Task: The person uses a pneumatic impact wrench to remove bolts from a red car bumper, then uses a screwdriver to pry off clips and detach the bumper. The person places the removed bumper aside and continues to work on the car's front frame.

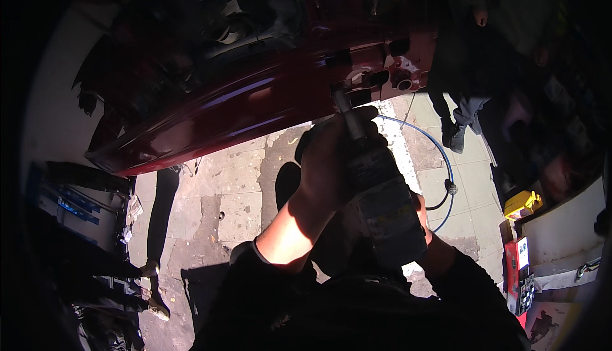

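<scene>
I can see pale marks on the chunky power tool (pixel 389 204), but they are too dim for me to read. A white label (pixel 523 252) is on the red box (pixel 512 267), well to the right of my fingers. The tool is dark grey and sits between my hands. Its grey rod (pixel 347 109) pokes out past my left fingers toward the red car panel (pixel 255 112) — I can't tell if they touch. My left hand (pixel 324 163) is curled around the tool's front. My right hand (pixel 420 209) is mostly hidden behind it — I can't tell how those fingers are.
</scene>
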A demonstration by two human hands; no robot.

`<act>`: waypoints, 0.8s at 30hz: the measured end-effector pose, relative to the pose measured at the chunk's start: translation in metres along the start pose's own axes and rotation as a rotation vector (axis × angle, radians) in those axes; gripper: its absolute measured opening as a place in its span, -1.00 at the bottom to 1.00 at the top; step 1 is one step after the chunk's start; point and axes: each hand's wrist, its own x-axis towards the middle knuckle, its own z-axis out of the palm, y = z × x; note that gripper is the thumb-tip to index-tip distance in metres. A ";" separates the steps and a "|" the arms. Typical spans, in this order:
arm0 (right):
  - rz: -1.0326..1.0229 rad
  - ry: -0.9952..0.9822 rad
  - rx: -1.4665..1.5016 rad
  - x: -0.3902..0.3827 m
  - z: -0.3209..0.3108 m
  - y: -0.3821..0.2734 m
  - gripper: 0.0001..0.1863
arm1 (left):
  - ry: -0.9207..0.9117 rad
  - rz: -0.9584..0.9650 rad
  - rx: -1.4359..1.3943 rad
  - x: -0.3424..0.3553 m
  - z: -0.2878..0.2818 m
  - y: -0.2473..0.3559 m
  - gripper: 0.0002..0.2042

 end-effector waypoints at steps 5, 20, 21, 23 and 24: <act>0.228 -0.028 0.594 0.015 0.005 -0.035 -0.64 | 0.040 -0.068 -0.050 -0.004 0.002 0.009 -0.47; -0.039 0.084 0.133 0.039 0.042 -0.049 -0.66 | 0.200 -0.056 -0.011 0.016 0.030 0.034 -0.60; -0.126 0.064 -0.033 0.036 0.047 -0.043 -0.65 | 0.243 -0.029 0.053 0.015 0.035 0.036 -0.61; 0.032 0.055 0.351 0.029 0.056 -0.031 -0.65 | 0.393 -0.022 0.095 0.012 0.044 0.038 -0.59; 0.112 0.049 0.543 0.026 0.061 -0.026 -0.65 | 0.478 -0.008 0.124 0.010 0.047 0.038 -0.58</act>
